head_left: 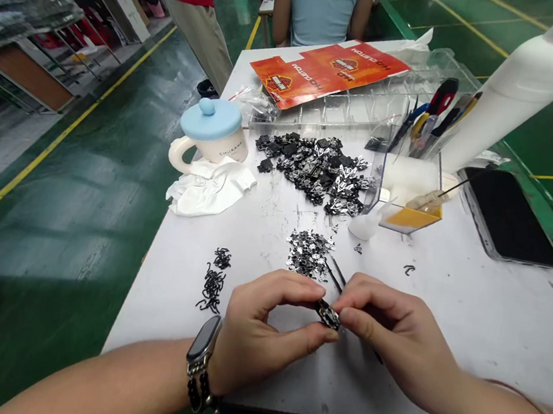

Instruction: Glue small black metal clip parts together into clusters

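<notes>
My left hand (261,329) and my right hand (392,332) meet above the near part of the white table (470,311). Both pinch one small black and silver badge piece (328,314) between thumb and fingertips. My right hand also holds thin black tweezers (335,273), whose tips stick out past the fingers. Just beyond the hands lies a small heap of silver pieces (308,251). A bigger heap of black and silver badges (319,165) is farther back. Small black curled bits (214,280) lie to the left of my left hand.
A mug with a blue lid (212,135) stands on a white cloth (211,189) at the left. A clear plastic organiser with tools (428,118), an orange printed card (326,72), a white roll (523,83) and a black tray (510,215) are at the back and right. Two people stand beyond the table.
</notes>
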Demonstrator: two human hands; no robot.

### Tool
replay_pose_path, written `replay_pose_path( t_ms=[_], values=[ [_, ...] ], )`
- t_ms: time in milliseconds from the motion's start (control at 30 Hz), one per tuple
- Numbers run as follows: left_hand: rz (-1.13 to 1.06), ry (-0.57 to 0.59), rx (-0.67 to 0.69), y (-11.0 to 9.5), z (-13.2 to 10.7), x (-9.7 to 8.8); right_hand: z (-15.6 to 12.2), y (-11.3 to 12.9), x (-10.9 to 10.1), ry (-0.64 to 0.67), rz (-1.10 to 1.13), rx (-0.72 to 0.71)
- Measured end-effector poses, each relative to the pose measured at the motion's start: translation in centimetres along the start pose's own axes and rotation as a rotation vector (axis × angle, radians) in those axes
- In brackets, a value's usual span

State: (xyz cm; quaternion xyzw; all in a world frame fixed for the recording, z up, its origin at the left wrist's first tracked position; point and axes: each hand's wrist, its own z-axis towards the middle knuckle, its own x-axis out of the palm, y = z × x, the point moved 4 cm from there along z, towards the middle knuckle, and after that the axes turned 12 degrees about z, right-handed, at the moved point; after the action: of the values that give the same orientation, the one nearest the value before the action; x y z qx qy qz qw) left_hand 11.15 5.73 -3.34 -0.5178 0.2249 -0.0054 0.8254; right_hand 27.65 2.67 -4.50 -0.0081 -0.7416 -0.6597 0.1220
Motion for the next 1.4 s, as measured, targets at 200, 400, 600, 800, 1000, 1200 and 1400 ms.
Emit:
replay_pose_path(
  t_ms=[200,400,600,800,1000,1200,1400],
  values=[
    [0.008,-0.014,0.004,-0.1,0.2,-0.1,-0.4,0.5,0.3,0.032,-0.093,-0.191],
    [0.084,-0.051,0.058,-0.4,0.1,-0.3,-0.8,1.0,0.6,0.113,-0.205,-0.365],
    [0.135,-0.065,0.068,-0.2,0.3,-0.4,-1.3,1.4,0.9,0.162,-0.332,-0.498],
    [0.233,-0.126,0.064,-0.4,0.5,-0.6,-1.4,1.1,0.9,0.202,-0.435,-0.546],
    [0.291,-0.155,0.029,-0.6,0.4,-0.6,-1.4,0.9,0.9,0.201,-0.52,-0.618],
    [0.134,-0.103,-0.152,0.2,-0.1,0.0,-1.6,1.1,1.8,0.182,-0.774,-0.686],
    [-0.083,-0.022,-0.381,1.0,0.0,0.6,-1.5,1.2,1.9,0.166,-0.822,-0.686]
  ],
)
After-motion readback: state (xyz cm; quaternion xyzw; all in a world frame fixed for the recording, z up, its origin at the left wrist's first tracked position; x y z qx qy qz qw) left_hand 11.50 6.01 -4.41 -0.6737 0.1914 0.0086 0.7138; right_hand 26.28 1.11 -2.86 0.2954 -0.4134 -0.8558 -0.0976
